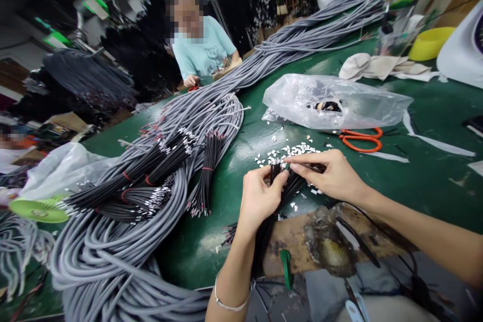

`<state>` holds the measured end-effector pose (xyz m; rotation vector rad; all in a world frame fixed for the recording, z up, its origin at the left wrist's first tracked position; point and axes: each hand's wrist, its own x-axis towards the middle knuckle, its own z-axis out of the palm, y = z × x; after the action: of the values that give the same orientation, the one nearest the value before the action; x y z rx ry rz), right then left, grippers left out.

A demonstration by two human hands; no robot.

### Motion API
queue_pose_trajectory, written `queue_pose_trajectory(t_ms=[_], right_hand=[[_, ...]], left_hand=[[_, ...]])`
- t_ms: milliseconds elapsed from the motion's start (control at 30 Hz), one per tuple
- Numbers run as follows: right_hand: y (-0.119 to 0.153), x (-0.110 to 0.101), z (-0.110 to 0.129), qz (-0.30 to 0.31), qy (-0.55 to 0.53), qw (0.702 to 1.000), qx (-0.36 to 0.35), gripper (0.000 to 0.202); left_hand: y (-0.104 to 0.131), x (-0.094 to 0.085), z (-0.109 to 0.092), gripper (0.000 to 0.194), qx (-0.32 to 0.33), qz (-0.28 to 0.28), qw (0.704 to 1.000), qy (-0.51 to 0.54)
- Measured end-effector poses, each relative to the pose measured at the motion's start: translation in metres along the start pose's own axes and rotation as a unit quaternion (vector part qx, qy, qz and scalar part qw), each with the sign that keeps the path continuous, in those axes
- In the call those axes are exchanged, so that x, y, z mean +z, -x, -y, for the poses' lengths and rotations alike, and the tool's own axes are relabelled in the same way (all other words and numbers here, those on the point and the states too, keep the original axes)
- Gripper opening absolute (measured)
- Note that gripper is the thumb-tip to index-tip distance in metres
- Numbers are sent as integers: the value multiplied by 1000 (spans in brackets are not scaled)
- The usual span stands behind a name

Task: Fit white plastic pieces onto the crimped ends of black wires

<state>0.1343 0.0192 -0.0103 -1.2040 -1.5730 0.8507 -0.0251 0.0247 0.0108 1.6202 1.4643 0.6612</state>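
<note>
My left hand (260,196) is closed around a bunch of black cables (265,236), whose upper ends stick out between thumb and fingers. My right hand (335,175) meets it there, thumb and forefinger pinched together at the cable tips. A dark slim piece shows under its fingers, too hidden to name. Small white pieces (302,148) lie scattered on the green table just beyond both hands. Below the hands is a stained wooden board (285,234) with a yellowish, crusted lump (334,254) on it.
Grey cables (124,256) sprawl across the left and back, topped by tied black cable bundles (124,183). A clear plastic bag (294,98) and orange-handled scissors (362,143) lie ahead. A yellow bowl (430,44) stands back right. Across the table sits another person (206,50).
</note>
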Motion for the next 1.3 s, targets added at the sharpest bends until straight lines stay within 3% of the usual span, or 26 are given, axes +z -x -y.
queue_pose_trajectory(t_ms=[167, 267, 433, 600, 800, 1033, 1300], right_hand=[[2, 2, 0, 3, 2, 1000, -11, 20], [5, 2, 1, -31, 77, 995, -61, 26], [9, -3, 3, -105, 262, 948, -149, 26], [9, -7, 1, -137, 357, 902, -202, 19], [10, -6, -2, -130, 375, 888, -232, 20], [11, -6, -1, -127, 392, 874, -256, 21], [12, -7, -2, -130, 406, 866, -262, 22]], left_hand=[[0, 0, -4, 28, -7, -16, 1000, 14], [1, 0, -5, 25, -18, -14, 999, 28], [1, 2, -3, 21, -33, -39, 997, 51], [1, 2, -2, 19, -31, -69, 995, 65], [3, 4, -4, 17, -23, -78, 995, 62], [5, 6, -1, 18, 18, -106, 994, -32], [6, 6, 3, 19, 45, -128, 989, -57]])
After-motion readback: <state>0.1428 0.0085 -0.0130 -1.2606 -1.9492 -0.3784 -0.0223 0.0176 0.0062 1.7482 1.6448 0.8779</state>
